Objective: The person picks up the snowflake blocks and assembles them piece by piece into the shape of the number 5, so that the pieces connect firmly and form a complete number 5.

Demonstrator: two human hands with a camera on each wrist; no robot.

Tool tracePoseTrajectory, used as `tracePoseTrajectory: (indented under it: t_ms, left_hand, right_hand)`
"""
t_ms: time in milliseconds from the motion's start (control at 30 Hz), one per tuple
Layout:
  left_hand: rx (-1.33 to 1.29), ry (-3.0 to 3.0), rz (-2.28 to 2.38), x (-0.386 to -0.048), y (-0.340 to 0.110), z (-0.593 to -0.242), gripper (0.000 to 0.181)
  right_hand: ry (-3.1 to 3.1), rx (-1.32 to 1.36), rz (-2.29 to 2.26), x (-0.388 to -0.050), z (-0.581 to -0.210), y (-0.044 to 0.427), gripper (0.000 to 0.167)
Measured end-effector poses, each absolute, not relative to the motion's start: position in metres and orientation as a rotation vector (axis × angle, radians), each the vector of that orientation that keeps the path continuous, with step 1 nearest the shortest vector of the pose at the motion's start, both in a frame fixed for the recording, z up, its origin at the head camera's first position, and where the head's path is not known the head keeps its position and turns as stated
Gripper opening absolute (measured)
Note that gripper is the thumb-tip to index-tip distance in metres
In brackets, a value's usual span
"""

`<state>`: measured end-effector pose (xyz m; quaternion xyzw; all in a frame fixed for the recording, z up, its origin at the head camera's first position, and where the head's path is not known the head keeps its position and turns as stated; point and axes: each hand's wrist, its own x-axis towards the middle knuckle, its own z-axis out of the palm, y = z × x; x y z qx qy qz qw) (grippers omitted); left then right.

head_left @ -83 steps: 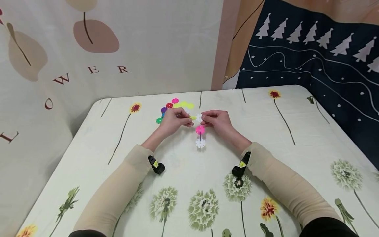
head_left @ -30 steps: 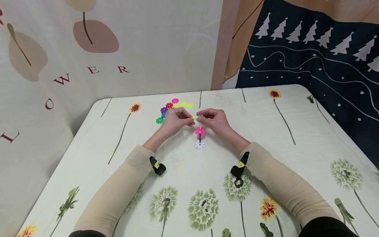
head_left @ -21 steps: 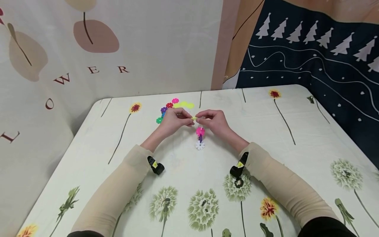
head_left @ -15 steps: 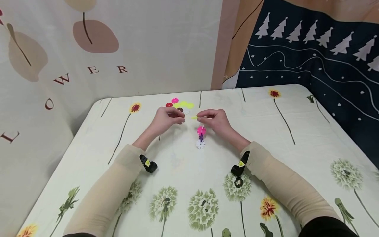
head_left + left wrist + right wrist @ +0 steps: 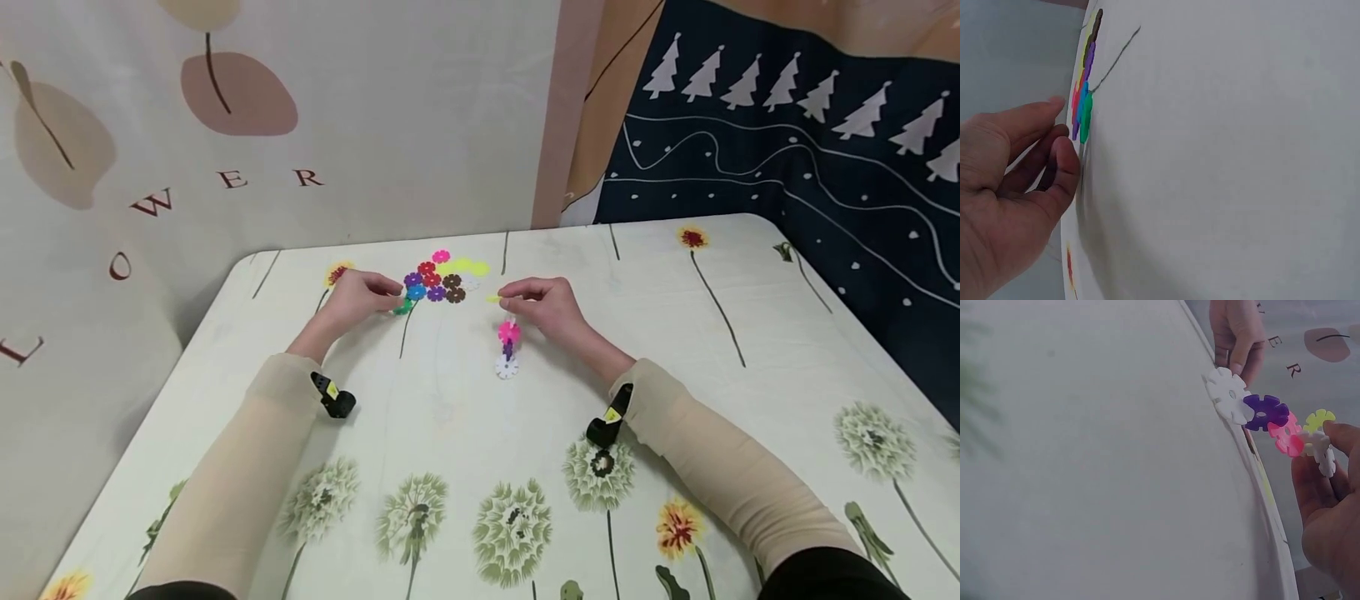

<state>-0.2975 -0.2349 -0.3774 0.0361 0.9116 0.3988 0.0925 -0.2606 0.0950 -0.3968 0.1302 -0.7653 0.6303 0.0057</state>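
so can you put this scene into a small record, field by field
left hand: beside the green piece, contact unclear
right hand: holds the chain of linked flower-shaped pieces
chain order: white end piece, purple piece, pink piece, then second white piece and yellow piece nearest that hand
tablecloth: pale, printed with flowers
loose pieces: grouped on the tablecloth, colours including blue, purple, red, brown, yellow, pink
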Motion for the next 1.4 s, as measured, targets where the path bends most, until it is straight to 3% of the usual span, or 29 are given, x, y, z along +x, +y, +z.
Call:
tracePoseTrajectory:
  t_ms: [267, 833, 1400]
  left_hand:
    - [0.162, 2.692, 1.073, -0.297, -0.234, -0.380, 0.039]
    - [0.244, 2.648, 1.135, -0.295, -0.230, -0.387, 0.024]
    - [0.400, 2.356, 1.479, -0.280, -0.163, -0.368, 0.025]
  right_hand:
    - [-2.419, 0.382, 1.950, -0.260, -0.394, 0.095, 0.014]
    - [-2.416, 0.380, 1.941, -0.259, -0.396, 0.095, 0.014]
    - [-2.403, 0.421, 1.941, -0.258, -0.396, 0.091, 0.013]
